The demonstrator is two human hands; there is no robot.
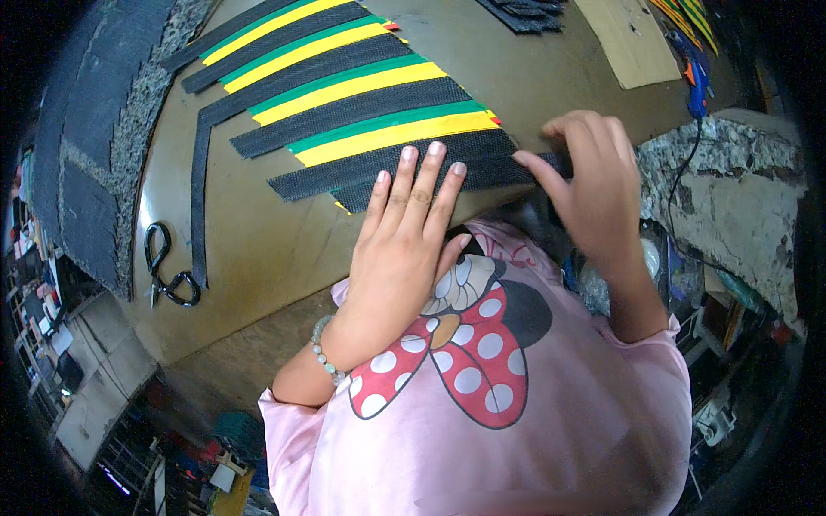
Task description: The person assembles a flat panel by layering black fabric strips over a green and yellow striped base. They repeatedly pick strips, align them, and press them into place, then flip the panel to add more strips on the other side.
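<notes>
Black, green and yellow woven strips lie side by side in slanted rows point(370, 132) on the brown table. My left hand point(400, 219) lies flat with fingers spread, its fingertips pressing on the nearest black strip point(490, 172) at the table's front edge. At the right end of that strip is my right hand point(594, 172), its thumb stretched out along it and its fingers bent, a gap between thumb and forefinger. Part of the strip's end is hidden behind this hand. Small red tips show at the right ends of some rows.
Black-handled scissors point(162, 271) lie at the left beside a long narrow black strip point(200, 198). Dark slabs or mats point(82, 146) fill the far left. At the back are stacked black pieces point(529, 13), a cardboard piece point(628, 43) and a blue glue gun point(698, 86) with a cord.
</notes>
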